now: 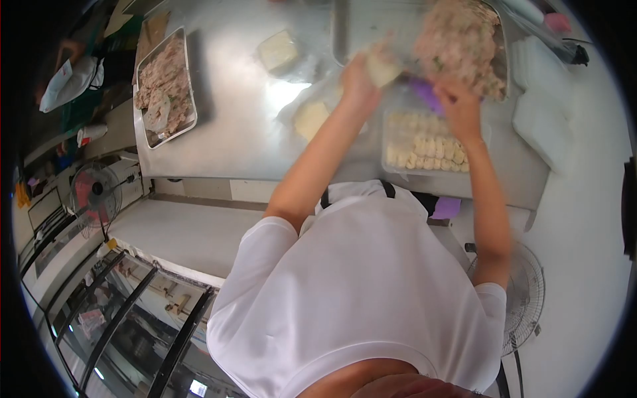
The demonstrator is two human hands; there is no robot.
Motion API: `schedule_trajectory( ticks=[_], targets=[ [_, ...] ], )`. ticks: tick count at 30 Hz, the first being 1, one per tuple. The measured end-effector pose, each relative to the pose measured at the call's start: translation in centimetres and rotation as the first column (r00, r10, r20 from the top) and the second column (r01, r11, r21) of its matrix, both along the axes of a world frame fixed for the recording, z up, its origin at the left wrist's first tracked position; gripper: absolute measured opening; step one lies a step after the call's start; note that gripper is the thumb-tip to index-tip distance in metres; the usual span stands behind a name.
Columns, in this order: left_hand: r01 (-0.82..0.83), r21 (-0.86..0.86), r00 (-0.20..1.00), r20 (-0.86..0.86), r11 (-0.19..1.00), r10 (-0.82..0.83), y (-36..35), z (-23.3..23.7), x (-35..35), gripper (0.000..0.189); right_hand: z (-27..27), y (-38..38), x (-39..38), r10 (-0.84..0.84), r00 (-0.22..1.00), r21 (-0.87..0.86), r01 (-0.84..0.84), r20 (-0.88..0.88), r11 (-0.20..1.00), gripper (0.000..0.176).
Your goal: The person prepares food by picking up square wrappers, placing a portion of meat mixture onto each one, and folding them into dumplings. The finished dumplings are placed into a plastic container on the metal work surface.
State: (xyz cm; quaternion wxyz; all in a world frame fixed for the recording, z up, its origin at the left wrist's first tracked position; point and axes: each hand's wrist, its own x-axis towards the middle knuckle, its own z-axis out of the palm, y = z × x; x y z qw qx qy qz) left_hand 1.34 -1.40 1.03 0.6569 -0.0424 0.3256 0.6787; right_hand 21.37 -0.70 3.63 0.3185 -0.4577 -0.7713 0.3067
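Note:
My left hand point(360, 86) is closed on a pale dough wrapper point(383, 70) with a little pinkish filling at its upper side, smeared by motion. My right hand point(459, 109) grips a purple tool point(426, 95); blur hides its exact kind. Just beyond that hand lies a heap of minced meat filling point(458, 43) flecked with green, in a metal tray. A stack of round wrappers point(312, 121) lies on the table beneath my left forearm. Beside my right wrist, a clear plastic box point(391, 161) holds rows of pale filled dumplings.
Another metal tray of minced meat point(166, 99) stands at the table's left end. A wrapped block of pale wrappers point(279, 52) lies at the back. White plastic lids or boxes point(541, 126) are stacked on the right. Fans point(96, 192) stand at both sides.

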Motion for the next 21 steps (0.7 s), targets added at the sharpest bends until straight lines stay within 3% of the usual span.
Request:
schedule_trajectory(
  ticks=[3, 5, 8, 10, 12, 14, 16, 21],
  targets=[
    [-0.009, 0.144, 0.998, 0.068, 0.990, 0.000, 3.2, -0.7, 1.0, 0.034, -0.5, -1.4, -0.8, -0.098, 0.992, 0.146, 0.085, 0.083, 0.986, 0.023],
    [0.003, 0.093, 0.998, 0.064, 0.996, -0.009, 3.7, 0.2, 1.1, 0.036, -0.2, -1.6, -0.7, -0.153, 0.964, 0.230, 0.102, 0.216, 0.968, 0.027],
    [0.002, 0.073, 1.000, -0.019, 0.997, -0.001, 4.0, 0.1, 0.8, 0.034, 1.8, -1.9, 0.3, -0.192, 0.943, 0.262, 0.120, 0.272, 0.958, 0.028],
    [0.007, 0.083, 0.987, -0.162, 0.997, 0.006, 3.3, 0.5, 0.2, 0.031, 2.9, -2.0, 0.4, -0.255, 0.934, 0.255, 0.191, 0.250, 0.948, 0.028],
    [0.013, 0.098, 0.988, -0.155, 0.995, 0.003, 3.2, -0.1, -0.2, 0.030, 3.1, -2.2, 0.0, -0.310, 0.922, 0.242, 0.253, 0.232, 0.937, 0.029],
    [0.016, 0.111, 0.989, -0.151, 0.994, 0.001, 3.2, -0.8, -0.4, 0.029, 2.8, -2.0, -1.0, -0.257, 0.966, 0.268, 0.237, 0.039, 0.934, 0.032],
    [0.147, 0.144, 0.982, -0.137, 0.979, -0.127, 3.2, -1.5, -0.3, 0.029, 1.2, -1.7, -1.6, -0.222, 0.972, 0.300, 0.189, 0.081, 0.935, 0.034],
    [0.108, 0.148, 0.993, 0.031, 0.983, -0.114, 3.1, -2.5, -0.4, 0.030, -1.7, -1.9, -1.8, -0.226, 0.959, 0.426, 0.135, 0.171, 0.895, 0.037]
  ],
)
